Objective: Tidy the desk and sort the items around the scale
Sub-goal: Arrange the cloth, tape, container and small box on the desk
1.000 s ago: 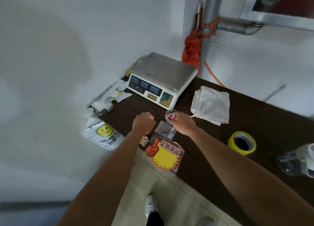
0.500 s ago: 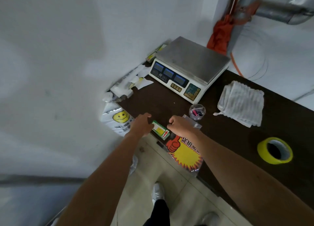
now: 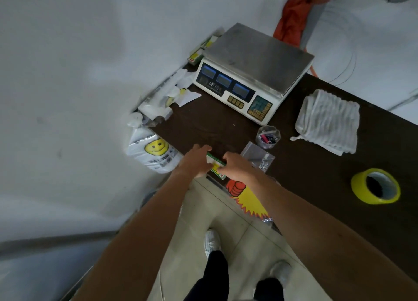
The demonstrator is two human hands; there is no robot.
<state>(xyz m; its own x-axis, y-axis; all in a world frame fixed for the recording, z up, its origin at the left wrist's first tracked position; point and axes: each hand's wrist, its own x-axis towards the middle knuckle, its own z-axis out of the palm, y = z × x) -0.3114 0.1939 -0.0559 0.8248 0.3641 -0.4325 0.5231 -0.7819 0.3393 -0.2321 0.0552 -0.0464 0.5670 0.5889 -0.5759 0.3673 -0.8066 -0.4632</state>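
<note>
Green-and-yellow tags sit at the near edge of the desk, pinched from either side by the left hand and right hand; just beyond lie a clear packet and a small cup, then the scale by the wall

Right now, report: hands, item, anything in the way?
Both hands busy: left hand and right hand grip the green-and-yellow card at the front edge of the desk. Beside the right hand: clear bag, small cup behind it. Beyond: scale, apart.
</note>
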